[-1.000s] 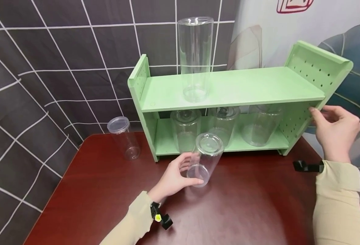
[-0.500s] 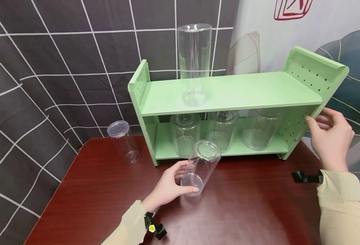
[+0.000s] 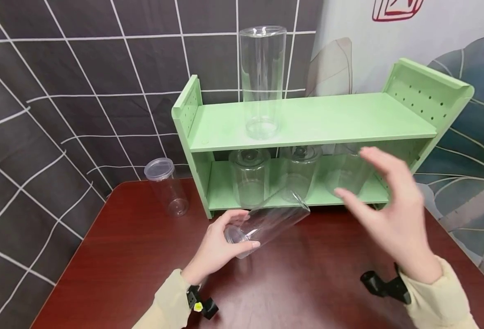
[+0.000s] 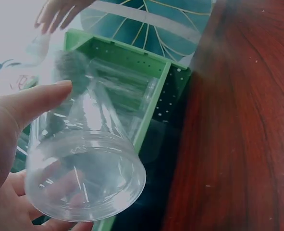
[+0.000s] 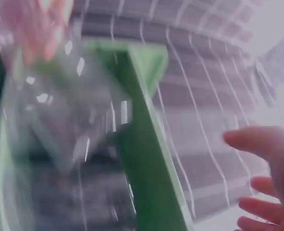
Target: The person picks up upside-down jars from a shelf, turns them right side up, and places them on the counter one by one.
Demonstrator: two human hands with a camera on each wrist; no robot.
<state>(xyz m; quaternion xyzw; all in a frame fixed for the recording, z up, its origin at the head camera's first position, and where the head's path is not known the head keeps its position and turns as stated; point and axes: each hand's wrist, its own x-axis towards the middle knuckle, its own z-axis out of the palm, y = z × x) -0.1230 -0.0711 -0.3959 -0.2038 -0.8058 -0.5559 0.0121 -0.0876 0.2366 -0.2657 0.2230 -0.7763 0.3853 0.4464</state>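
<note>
My left hand (image 3: 217, 244) grips a tall clear plastic jar (image 3: 276, 219) near its lower end, above the table in front of the shelf. The jar is tilted strongly, its far end pointing up and right. In the left wrist view, the thumb and fingers lie around the jar (image 4: 84, 163), whose rimmed end faces the camera. My right hand (image 3: 402, 214) is in the air before the shelf's right part, thumb and fingers spread, holding nothing. The right wrist view shows these fingers apart from the jar (image 5: 65, 110), which is blurred there.
A light green two-tier shelf (image 3: 340, 116) stands at the back. One tall clear jar (image 3: 263, 82) is on its top board; several clear jars (image 3: 250, 178) stand below. A lidded clear jar (image 3: 167, 187) stands left of the shelf on the reddish-brown table (image 3: 143, 274).
My right hand has left the shelf's right side panel and come inward to the left, its fingers spreading. The jar in my left hand has tipped further over to the right.
</note>
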